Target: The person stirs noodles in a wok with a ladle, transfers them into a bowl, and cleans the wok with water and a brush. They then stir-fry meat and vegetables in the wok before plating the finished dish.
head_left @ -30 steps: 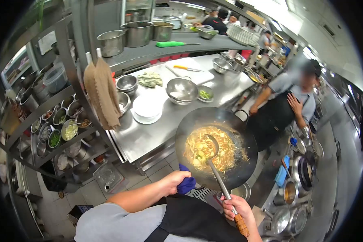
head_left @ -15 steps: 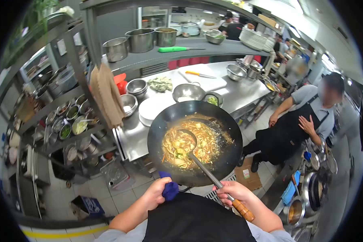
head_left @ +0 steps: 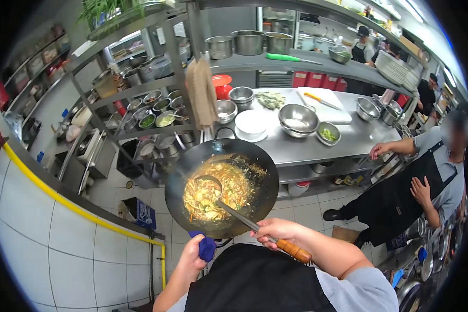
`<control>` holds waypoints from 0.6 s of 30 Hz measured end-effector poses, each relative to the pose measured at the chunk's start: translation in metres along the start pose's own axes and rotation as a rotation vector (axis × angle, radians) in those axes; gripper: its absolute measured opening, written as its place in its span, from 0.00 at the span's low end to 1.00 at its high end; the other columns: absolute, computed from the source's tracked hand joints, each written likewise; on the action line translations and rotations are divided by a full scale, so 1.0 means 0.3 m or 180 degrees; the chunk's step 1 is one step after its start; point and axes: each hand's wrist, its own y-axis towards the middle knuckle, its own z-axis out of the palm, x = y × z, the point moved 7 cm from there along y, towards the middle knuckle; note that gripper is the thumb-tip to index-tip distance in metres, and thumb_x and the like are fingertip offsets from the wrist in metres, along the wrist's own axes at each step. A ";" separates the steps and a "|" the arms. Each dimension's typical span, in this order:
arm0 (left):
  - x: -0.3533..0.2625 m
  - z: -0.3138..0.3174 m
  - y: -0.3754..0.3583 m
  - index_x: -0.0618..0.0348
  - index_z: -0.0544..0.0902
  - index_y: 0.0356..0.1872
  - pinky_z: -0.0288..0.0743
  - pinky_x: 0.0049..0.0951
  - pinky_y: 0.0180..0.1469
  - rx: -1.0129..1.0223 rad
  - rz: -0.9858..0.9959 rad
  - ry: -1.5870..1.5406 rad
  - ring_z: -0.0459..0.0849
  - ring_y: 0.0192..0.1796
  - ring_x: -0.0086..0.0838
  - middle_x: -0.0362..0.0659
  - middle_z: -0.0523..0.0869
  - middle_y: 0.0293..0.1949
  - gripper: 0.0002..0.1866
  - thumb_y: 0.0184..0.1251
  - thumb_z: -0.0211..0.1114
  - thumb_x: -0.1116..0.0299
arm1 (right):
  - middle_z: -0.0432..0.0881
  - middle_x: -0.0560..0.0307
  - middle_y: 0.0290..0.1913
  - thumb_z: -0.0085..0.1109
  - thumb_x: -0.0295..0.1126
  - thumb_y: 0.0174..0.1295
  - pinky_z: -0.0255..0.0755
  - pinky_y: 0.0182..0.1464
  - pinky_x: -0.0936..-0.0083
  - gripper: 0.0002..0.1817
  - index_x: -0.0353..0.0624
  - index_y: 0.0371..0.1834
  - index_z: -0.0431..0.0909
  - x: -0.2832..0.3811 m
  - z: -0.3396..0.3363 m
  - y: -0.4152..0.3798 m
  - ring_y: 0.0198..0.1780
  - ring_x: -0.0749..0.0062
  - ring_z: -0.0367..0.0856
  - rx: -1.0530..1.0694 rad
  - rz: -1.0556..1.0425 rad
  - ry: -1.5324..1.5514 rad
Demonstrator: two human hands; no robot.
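A large dark wok [head_left: 260,195] hangs in front of me, holding noodles [head_left: 208,205] with pale chunks in brown sauce. My left hand [head_left: 192,255] is closed on a purple cloth [head_left: 207,248] at the wok's near rim. Part of the near loop handle shows beside the cloth; the grip itself is hidden. In my right hand [head_left: 278,232] is a ladle [head_left: 239,216], gripped on its metal shaft just above the wooden end. The ladle's bowl rests among the noodles. The wok's far loop handle [head_left: 225,130] stands free near the counter edge.
A steel counter [head_left: 317,153] lies ahead with white plates [head_left: 250,125], steel bowls [head_left: 298,119], a bowl of greens [head_left: 328,133] and an orange-handled knife [head_left: 321,100] on a board. Shelving [head_left: 135,112] stands at left. A co-worker in an apron [head_left: 405,192] stands close on the right.
My view has turned rightward across the scene's left side, showing more tiled wall and shelving. The wok has shifted left in view, beside the hanging towel; both hands keep their holds.
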 end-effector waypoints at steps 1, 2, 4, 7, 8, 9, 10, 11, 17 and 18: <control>0.010 -0.046 -0.001 0.63 0.78 0.34 0.74 0.31 0.24 -0.0168 0.0077 -0.0126 0.79 0.23 0.34 0.47 0.82 0.25 0.12 0.61 0.53 0.64 | 0.69 0.66 0.19 0.54 0.29 0.62 0.64 0.13 0.82 0.05 0.41 0.38 0.71 0.004 0.009 0.032 0.13 0.82 0.70 0.0107 0.0039 -0.0091; 0.009 -0.082 0.007 0.64 0.78 0.35 0.71 0.32 0.23 -0.0315 0.0150 -0.0261 0.76 0.22 0.37 0.48 0.81 0.25 0.14 0.59 0.53 0.63 | 0.69 0.66 0.18 0.54 0.29 0.62 0.64 0.13 0.82 0.05 0.41 0.37 0.71 0.017 0.013 0.064 0.13 0.82 0.70 0.0195 0.0077 -0.0193; 0.009 -0.126 0.003 0.64 0.78 0.34 0.70 0.32 0.22 -0.0456 0.0241 -0.0317 0.76 0.22 0.36 0.48 0.80 0.24 0.13 0.58 0.53 0.63 | 0.70 0.66 0.18 0.54 0.29 0.62 0.64 0.13 0.82 0.04 0.41 0.36 0.71 0.025 0.017 0.121 0.13 0.82 0.70 0.0255 0.0151 -0.0293; -0.018 -0.194 0.057 0.63 0.78 0.33 0.69 0.31 0.21 -0.0380 0.0406 -0.0499 0.75 0.20 0.35 0.47 0.80 0.23 0.12 0.57 0.53 0.64 | 0.71 0.65 0.18 0.55 0.29 0.62 0.64 0.13 0.82 0.04 0.41 0.34 0.72 0.055 0.021 0.199 0.13 0.81 0.70 0.0323 0.0202 -0.0460; -0.018 -0.204 0.065 0.63 0.78 0.33 0.69 0.31 0.21 -0.0343 0.0366 -0.0462 0.75 0.20 0.35 0.47 0.80 0.23 0.12 0.57 0.53 0.64 | 0.71 0.64 0.18 0.55 0.29 0.62 0.64 0.13 0.82 0.04 0.41 0.33 0.72 0.063 0.010 0.211 0.13 0.81 0.70 0.0325 0.0230 -0.0543; -0.029 -0.211 0.065 0.63 0.78 0.32 0.69 0.31 0.21 -0.0309 0.0360 -0.0454 0.75 0.20 0.35 0.47 0.80 0.23 0.12 0.57 0.53 0.64 | 0.72 0.63 0.18 0.56 0.29 0.61 0.64 0.13 0.81 0.05 0.41 0.33 0.73 0.063 -0.008 0.236 0.12 0.80 0.70 0.0332 0.0262 -0.0651; -0.043 -0.184 0.056 0.63 0.77 0.31 0.69 0.31 0.20 -0.0266 0.0338 -0.0448 0.75 0.20 0.35 0.47 0.80 0.23 0.12 0.57 0.53 0.63 | 0.72 0.64 0.18 0.57 0.29 0.61 0.63 0.13 0.80 0.05 0.41 0.31 0.74 0.068 -0.019 0.252 0.12 0.80 0.70 0.0327 0.0234 -0.0742; -0.047 -0.169 0.039 0.62 0.77 0.30 0.68 0.32 0.20 -0.0553 0.0409 -0.0417 0.75 0.19 0.35 0.47 0.79 0.22 0.12 0.58 0.53 0.63 | 0.71 0.64 0.17 0.57 0.29 0.61 0.64 0.14 0.80 0.05 0.41 0.31 0.74 0.070 -0.026 0.265 0.12 0.80 0.69 0.0322 0.0220 -0.0809; 0.005 -0.189 0.120 0.58 0.76 0.26 0.69 0.30 0.18 -0.0035 0.0480 -0.0529 0.76 0.19 0.30 0.43 0.79 0.20 0.08 0.57 0.53 0.65 | 0.70 0.64 0.18 0.56 0.30 0.59 0.62 0.13 0.82 0.07 0.39 0.37 0.74 0.097 -0.107 0.279 0.12 0.81 0.68 0.0219 0.0412 -0.1155; -0.003 -0.164 0.120 0.58 0.76 0.26 0.69 0.30 0.18 -0.0030 0.0485 -0.0535 0.76 0.19 0.30 0.43 0.79 0.20 0.08 0.57 0.53 0.65 | 0.70 0.64 0.18 0.56 0.29 0.59 0.62 0.13 0.82 0.07 0.39 0.37 0.74 0.096 -0.117 0.285 0.12 0.81 0.68 0.0286 0.0461 -0.1202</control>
